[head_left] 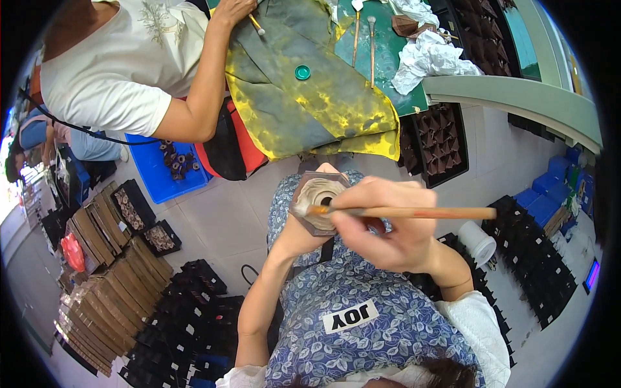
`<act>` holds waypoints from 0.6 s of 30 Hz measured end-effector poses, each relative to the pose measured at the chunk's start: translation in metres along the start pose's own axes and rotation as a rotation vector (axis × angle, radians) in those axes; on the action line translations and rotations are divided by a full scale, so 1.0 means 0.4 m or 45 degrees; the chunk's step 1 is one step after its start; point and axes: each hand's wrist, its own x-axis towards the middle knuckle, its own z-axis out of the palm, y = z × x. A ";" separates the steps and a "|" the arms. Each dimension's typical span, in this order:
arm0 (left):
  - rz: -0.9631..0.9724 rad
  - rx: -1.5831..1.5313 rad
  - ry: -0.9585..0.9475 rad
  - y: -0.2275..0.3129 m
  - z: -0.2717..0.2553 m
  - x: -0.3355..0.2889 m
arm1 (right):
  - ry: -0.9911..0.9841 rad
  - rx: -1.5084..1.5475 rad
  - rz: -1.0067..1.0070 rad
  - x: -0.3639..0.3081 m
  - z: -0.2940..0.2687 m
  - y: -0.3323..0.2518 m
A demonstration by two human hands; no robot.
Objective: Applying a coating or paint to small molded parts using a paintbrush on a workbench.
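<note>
Head view looks down on a blue leaf-patterned apron (362,304) with a white rectangular label at its lower middle, over a pale tiled floor (226,220). Just above the lap, the left hand (304,229) cups a brown hexagonal moulded piece (321,200) from beneath, fingers wrapped around its back — its face shows a pale, ridged spiral around a dark centre hole. The right hand (388,226) pinches a long wooden brush (401,212), fingers closed on the handle, bristle tip touching the spiral's left edge. A white cup (477,242) stands on the floor to the right. Dark trays of similar pieces (194,317) and stacked brown ones (103,284) lie at left; blue crates (543,200) at right. Farther off, another person's hand (229,11) works over a yellow-stained grey cloth (304,90) on a green table (388,58) — a green lid (303,72), two brushes and crumpled white paper (430,55) lie there.
</note>
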 end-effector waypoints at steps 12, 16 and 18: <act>0.018 0.040 0.122 0.017 0.007 0.011 | 0.031 0.061 0.145 -0.001 -0.030 0.001; 0.117 0.108 0.162 0.031 0.010 0.019 | -0.186 -0.112 -0.073 0.004 -0.043 0.004; 0.104 0.116 0.166 0.033 0.010 0.018 | -0.122 -0.089 -0.007 0.013 -0.058 -0.001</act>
